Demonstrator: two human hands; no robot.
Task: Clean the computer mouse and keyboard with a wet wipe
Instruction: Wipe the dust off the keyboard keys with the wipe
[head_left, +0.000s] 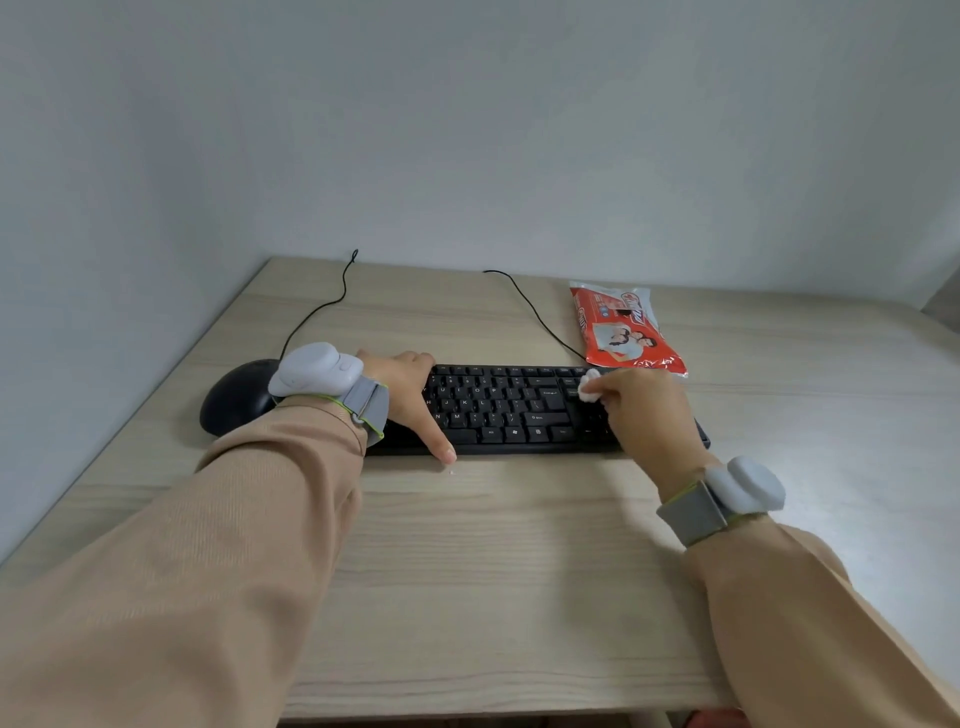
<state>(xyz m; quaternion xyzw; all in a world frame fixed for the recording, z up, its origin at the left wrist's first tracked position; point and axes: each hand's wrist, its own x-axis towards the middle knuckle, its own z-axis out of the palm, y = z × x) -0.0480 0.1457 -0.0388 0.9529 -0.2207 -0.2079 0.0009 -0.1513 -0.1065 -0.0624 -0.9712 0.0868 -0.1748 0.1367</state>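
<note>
Keyboard (509, 410) is gripped across its left part by the left hand (410, 389) | wadded wet wipe (589, 387) is pinched by the right hand (644, 410), pressed on right-side keys

1. Pale wood-grain table (493, 571) under everything.
2. Black keyboard (509, 410) lies across the middle, black mouse (234, 400) just left of it.
3. Red wet-wipe pack (623, 327) lies far right, just beyond the keyboard.

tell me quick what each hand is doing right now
Left hand: grips the left end of the keyboard.
Right hand: pinches a wet wipe against the keyboard.
</note>
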